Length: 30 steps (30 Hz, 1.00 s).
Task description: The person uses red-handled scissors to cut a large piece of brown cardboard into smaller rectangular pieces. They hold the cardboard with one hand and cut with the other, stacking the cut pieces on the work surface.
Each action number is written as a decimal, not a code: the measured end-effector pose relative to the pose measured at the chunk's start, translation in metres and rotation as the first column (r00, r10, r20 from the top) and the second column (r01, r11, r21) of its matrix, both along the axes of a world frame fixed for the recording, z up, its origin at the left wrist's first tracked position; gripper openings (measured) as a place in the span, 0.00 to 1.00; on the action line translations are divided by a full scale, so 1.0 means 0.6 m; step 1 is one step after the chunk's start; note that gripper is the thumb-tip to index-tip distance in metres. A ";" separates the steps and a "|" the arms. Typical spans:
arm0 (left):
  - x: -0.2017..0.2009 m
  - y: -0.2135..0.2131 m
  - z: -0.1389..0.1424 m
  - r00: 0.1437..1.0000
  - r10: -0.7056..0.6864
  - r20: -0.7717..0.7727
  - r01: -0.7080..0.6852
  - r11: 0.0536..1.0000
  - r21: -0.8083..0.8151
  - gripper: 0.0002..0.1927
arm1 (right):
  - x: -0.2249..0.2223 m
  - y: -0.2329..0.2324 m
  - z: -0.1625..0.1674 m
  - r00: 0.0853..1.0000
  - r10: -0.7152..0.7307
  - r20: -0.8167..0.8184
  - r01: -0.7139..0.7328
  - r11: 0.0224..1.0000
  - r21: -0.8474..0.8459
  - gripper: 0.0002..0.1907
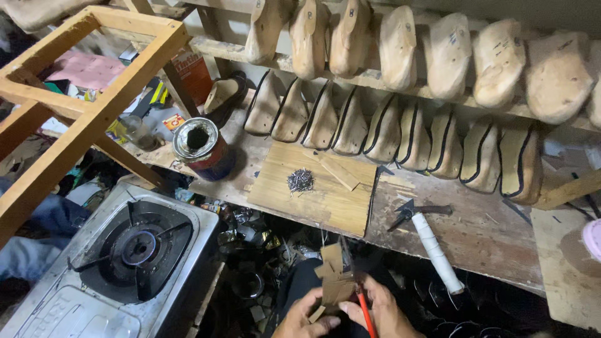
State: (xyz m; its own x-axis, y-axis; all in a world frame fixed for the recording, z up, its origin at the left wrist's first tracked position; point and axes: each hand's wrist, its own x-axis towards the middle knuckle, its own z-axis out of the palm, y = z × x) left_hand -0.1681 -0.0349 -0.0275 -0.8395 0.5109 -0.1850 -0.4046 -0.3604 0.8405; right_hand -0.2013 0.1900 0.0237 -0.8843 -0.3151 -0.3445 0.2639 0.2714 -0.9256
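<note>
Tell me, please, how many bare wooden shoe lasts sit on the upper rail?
8 in a row on the upper rail, left to right: first last, second, third, fourth, fifth, sixth, seventh, and an eighth cut by the right edge. More may be hidden beyond it.

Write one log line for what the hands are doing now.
left hand: holds cardboard piece | right hand: holds red-handled tool against it | hammer: idle on bench

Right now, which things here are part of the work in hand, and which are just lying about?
In hand:
left hand holding the cardboard piece
right hand on the red-handled tool

Lying about:
pile of small nails on the wooden board
hammer
open tin can
gas stove
shoe lasts
</note>
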 end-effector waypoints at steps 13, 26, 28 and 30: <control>-0.014 0.003 0.004 0.963 -0.181 -0.200 0.130 0.961 -0.243 0.21 | -0.022 0.017 0.132 0.825 0.168 -0.539 -0.067 0.977 0.203 0.30; -0.181 -0.134 0.156 0.960 0.249 -0.128 -0.278 0.795 -0.539 0.19 | -0.001 0.078 0.105 0.785 -0.366 -0.501 0.398 0.916 -0.044 0.17; -0.247 -0.168 0.186 0.937 0.281 -0.208 -0.348 0.810 -0.472 0.21 | 0.017 0.090 0.078 0.842 -0.402 -0.359 0.411 0.910 -0.056 0.17; -0.305 -0.198 0.208 0.919 0.251 -0.304 -0.379 0.775 -0.506 0.22 | 0.036 0.097 0.035 0.853 -0.438 -0.282 0.440 0.896 -0.062 0.21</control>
